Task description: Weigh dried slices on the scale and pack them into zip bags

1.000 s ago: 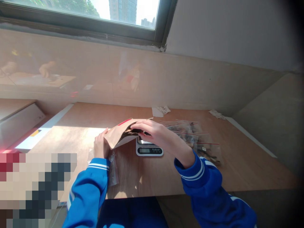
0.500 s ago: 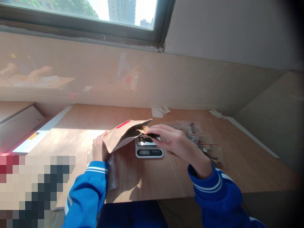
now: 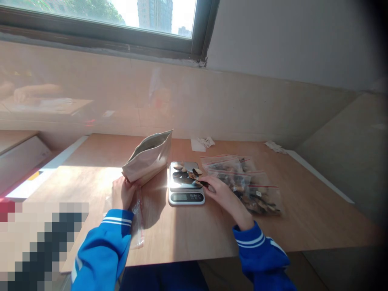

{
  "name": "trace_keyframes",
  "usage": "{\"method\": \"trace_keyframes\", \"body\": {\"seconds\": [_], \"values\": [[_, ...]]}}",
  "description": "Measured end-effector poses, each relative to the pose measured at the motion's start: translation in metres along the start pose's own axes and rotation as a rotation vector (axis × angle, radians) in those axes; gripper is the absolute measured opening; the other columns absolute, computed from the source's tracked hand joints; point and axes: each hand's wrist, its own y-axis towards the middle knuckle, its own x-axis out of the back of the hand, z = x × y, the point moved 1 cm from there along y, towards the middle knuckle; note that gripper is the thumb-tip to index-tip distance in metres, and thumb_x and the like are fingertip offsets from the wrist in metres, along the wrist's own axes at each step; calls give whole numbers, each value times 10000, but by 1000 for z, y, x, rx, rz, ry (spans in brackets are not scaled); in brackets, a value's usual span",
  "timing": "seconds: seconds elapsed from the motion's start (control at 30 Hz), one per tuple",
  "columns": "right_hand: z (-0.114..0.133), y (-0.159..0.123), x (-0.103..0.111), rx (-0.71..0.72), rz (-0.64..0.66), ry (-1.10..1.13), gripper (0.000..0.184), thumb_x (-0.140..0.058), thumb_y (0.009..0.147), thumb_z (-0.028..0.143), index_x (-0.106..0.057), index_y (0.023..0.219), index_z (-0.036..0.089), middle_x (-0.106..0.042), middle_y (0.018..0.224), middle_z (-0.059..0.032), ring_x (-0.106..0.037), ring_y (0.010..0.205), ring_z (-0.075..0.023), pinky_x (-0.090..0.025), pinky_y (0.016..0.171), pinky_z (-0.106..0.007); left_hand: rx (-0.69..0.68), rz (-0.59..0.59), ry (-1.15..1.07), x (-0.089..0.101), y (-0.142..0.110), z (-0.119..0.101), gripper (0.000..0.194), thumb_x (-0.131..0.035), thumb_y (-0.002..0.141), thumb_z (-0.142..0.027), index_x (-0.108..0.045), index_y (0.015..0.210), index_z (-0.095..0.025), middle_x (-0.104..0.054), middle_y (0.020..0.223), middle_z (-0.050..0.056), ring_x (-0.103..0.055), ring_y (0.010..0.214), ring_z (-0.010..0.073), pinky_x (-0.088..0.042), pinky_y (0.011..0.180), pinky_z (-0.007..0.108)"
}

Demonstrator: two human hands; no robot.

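Blue sleeves nearest. Left hand [image 3: 121,193] fingers clenched around base of kraft paper pouch [image 3: 148,158], propped mouth-up on desk [image 3: 188,230]. Right hand [image 3: 220,191] fingers pinching dark dried pieces [image 3: 188,174] on digital scale [image 3: 185,183]. Best added singly, display unobstructed. Filled zip bags [image 3: 242,182] beyond.

Sun is coming in through a window [image 3: 100,16] with a dark frame and is making a bright patch on the wooden counter [image 3: 188,230]. A shiny tan wall [image 3: 242,109] is standing behind it, and a grey wall [image 3: 287,40] is rising above.
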Motion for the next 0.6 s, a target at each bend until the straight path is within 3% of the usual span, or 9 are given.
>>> {"method": "trace_keyframes", "body": {"seconds": [0.27,0.47,0.6], "values": [[-1,3,-9,11,71,-168,475,-407,875,60,-567,1258,290,-593,1212,-68,-562,1151,-211,-507,959,-403,3,-51,3,-7,1,8,288,-494,816,-468,-561,697,-215,-647,772,100,-616,809,260,-444,745,367],[-6,9,-14,-14,59,-110,540,-449,880,98,-418,1381,297,-577,1268,-64,-555,1160,-214,-468,999,-422,-17,-70,-57,-7,0,8,279,-492,811,-494,-551,691,-249,-666,806,124,-620,830,292,-453,752,397],[-13,7,-13,-95,-16,-13,398,-494,887,168,-473,1280,227,-602,1197,-87,-591,1082,-225,-492,946,-424,-5,-71,-73,-8,1,9,259,-501,802,-487,-553,703,-254,-666,812,125,-615,831,299,-450,747,409]]}}
